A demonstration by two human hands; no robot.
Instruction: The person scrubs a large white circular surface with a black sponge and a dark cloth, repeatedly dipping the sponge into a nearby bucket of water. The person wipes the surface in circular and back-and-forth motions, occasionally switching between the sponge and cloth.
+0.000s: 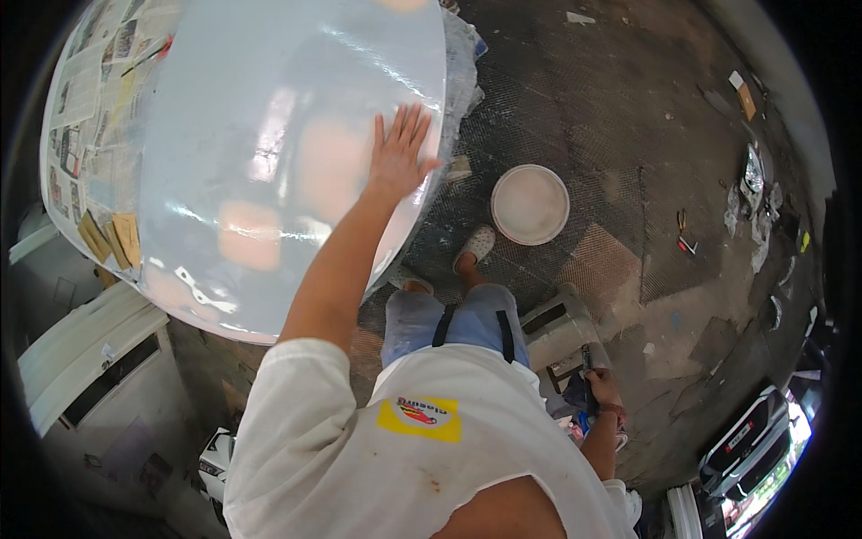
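My left hand (401, 154) lies flat with fingers spread on a large, glossy, pale grey curved vehicle panel (233, 135), close to its right edge. Peach-coloured patches show through the panel's surface. Low on the right, my right hand (603, 386) is closed around something dark that I cannot make out. A thin black piece (586, 357) sticks up beside its fingers. Close by that hand stands a grey, box-like object (558, 325) with dark slots. Part of what lies beneath the right hand is hidden.
Newspaper sheets (83, 112) cover the panel's left side, with several brown strips (126, 238) on them. A round, whitish lid or bucket top (531, 205) is on the dark floor in front of my feet. Farther right lie a red-handled tool (687, 244) and crumpled foil (752, 171).
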